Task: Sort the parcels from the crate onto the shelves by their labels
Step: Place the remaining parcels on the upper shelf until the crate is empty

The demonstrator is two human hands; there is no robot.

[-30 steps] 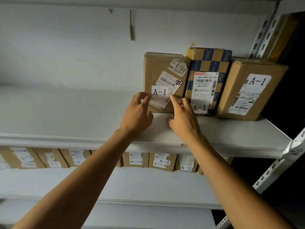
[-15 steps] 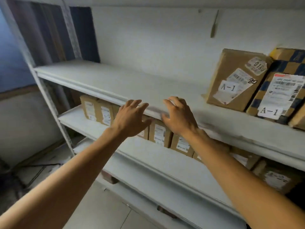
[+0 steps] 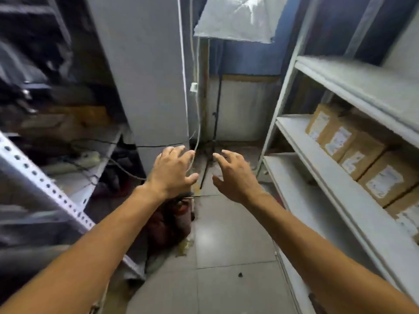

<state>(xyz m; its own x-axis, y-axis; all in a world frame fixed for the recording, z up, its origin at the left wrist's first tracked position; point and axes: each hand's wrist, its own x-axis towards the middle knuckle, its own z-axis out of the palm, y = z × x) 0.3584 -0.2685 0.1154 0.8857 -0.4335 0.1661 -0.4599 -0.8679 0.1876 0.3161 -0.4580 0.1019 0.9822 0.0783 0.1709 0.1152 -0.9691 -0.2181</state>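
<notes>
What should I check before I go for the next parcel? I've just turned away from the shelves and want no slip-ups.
1. Left hand free: ok, fingers spread, holding nothing.
2. Right hand free: ok, fingers spread, holding nothing.
3. Crate located: not ok, no crate shows in this view.
4. Walkway free: not ok, cables and a dark red heap lie on the tiled floor to the left.
5. Shelved parcels seated: ok, they stand in a row, back from the edge of the shelf.
6. Their labels readable from here: cannot tell, too blurred.
</notes>
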